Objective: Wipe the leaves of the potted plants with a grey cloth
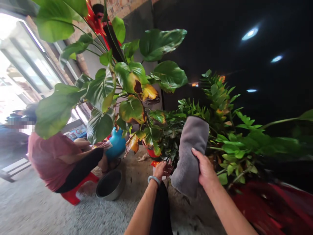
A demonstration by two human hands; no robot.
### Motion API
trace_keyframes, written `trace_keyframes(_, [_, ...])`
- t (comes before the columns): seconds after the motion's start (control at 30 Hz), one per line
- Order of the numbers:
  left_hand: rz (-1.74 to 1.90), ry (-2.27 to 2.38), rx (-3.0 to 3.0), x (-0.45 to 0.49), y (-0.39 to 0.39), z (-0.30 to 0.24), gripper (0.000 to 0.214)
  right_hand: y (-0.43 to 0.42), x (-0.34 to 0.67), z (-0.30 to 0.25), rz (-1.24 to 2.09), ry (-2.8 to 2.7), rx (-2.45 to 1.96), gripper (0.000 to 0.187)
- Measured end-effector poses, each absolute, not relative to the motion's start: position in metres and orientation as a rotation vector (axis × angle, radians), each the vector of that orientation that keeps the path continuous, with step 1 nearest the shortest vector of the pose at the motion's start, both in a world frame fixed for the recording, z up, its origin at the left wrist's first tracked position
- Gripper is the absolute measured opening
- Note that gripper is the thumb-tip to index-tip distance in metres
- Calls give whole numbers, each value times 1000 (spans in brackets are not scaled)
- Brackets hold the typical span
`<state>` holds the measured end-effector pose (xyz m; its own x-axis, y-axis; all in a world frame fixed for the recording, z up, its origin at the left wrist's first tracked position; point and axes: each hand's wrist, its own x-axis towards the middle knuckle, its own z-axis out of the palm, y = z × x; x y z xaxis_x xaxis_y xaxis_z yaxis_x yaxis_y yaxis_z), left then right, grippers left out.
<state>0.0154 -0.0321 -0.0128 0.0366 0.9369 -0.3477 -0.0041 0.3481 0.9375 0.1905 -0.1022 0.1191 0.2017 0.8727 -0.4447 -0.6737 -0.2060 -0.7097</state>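
My right hand [206, 169] grips a folded grey cloth [192, 153], thumb on its near face, and holds it upright in front of the plants. My left hand [163, 170], with a pale bangle [154, 179] on the wrist, is beside the low dark-leaved plant [171, 142]. Its fingers look loosely apart, with nothing visible in them; the tips are partly lost against the foliage. Above stands a tall broad-leaved plant [132, 76], several of its lower leaves yellow and brown. Feathery green plants [220, 98] rise behind the cloth.
A person in a pink shirt [52, 156] sits at left on a red stool [73, 192]. Nearby are a grey basin [110, 186] and a blue rounded object [116, 143]. A glossy dark wall [232, 39] backs the plants; red material [271, 205] lies lower right.
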Motion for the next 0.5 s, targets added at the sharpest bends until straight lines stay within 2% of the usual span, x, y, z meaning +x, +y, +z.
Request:
trace_keyframes(0.1, [920,1315,946,15,-31,-13,31,-118,182,86,1677,-140,-1177,25])
trace_keyframes(0.2, [937,1325,927,16,-31,-16,31,-156,182,67,1646,-164,-1279,32])
trace_keyframes(0.3, [952,1328,910,19,-32,-14,28,-167,194,88,1478,-211,-1273,38])
trace_keyframes(0.4, [950,1320,925,20,-34,-10,23,-140,203,121,1283,-249,-1140,39])
trace_keyframes(0.5, [958,1340,957,20,-34,-8,21,-112,196,123,1367,-258,-1073,30])
